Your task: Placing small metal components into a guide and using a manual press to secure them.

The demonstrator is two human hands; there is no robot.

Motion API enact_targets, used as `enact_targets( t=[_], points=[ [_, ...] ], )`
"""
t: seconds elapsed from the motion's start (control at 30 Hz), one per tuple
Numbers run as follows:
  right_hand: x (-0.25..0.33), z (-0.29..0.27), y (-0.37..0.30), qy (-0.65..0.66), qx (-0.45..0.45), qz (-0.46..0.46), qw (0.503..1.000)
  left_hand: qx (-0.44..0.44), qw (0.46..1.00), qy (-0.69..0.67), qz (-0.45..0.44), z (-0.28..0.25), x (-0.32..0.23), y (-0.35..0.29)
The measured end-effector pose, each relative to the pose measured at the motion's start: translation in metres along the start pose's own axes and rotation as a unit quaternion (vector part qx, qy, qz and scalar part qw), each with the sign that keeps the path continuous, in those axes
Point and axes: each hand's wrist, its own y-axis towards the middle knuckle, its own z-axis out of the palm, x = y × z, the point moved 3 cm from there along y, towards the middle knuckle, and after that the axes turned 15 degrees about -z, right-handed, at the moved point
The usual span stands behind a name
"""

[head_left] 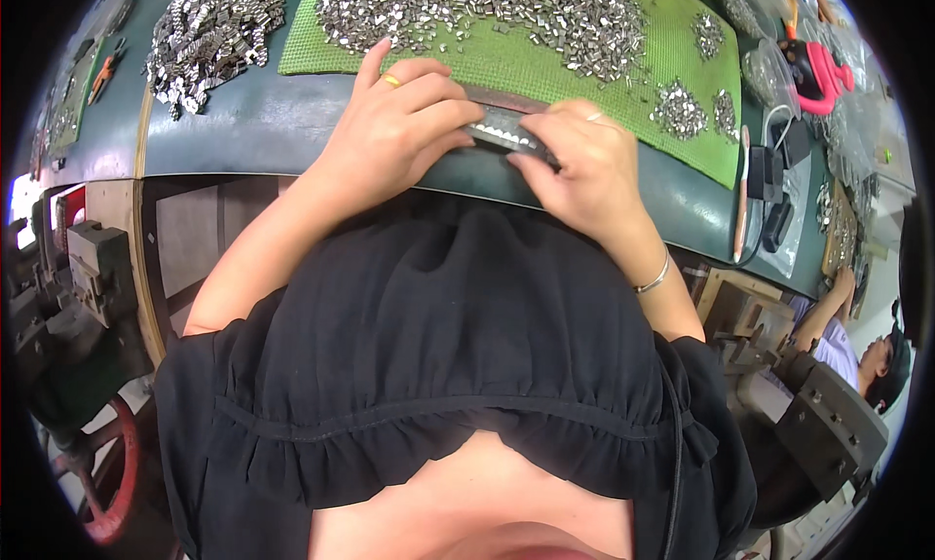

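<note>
Between my two hands is a dark narrow metal bar (pixel 504 133) with a row of small shiny pieces along it, close to the front edge of the table. My left hand (pixel 397 122) closes on its left end, with the index finger lifted and a yellow ring showing. At the other end, my right hand (pixel 584 161) pinches the bar between thumb and fingers. Just beyond it, a brownish strip (pixel 506 99) lies along the edge of the green textured mat (pixel 458 70). A wide heap of small metal pieces (pixel 594 24) covers the far part of the mat.
Another metal heap (pixel 219 34) lies on the table at left. Smaller piles (pixel 679 110) sit on the mat's right side. Farther right are black power adapters (pixel 766 175), a thin stick (pixel 743 195) and a pink-and-black object (pixel 823 78). Machines flank me; a co-worker (pixel 838 351) is at far right.
</note>
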Motion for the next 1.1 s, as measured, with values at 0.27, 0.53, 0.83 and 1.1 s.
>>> enact_targets(
  t=[0.27,0.53,0.83,1.1],
  points=[
    [-0.008,-0.004,-0.046,-0.153,-0.079,0.071,0.983,-0.054,0.994,0.085,0.04,0.026,-0.033,0.034],
    [-0.016,-0.002,-0.044,-0.12,-0.047,0.132,0.983,-0.105,0.989,0.007,0.108,0.034,-0.047,0.04],
    [-0.01,0.006,-0.041,-0.191,-0.04,0.105,0.975,-0.311,0.938,0.049,-0.146,-0.076,0.067,-0.05],
    [-0.012,0.001,-0.046,-0.174,-0.059,0.115,0.976,-0.011,0.99,0.137,-0.015,-0.001,0.0,0.02]
  ],
)
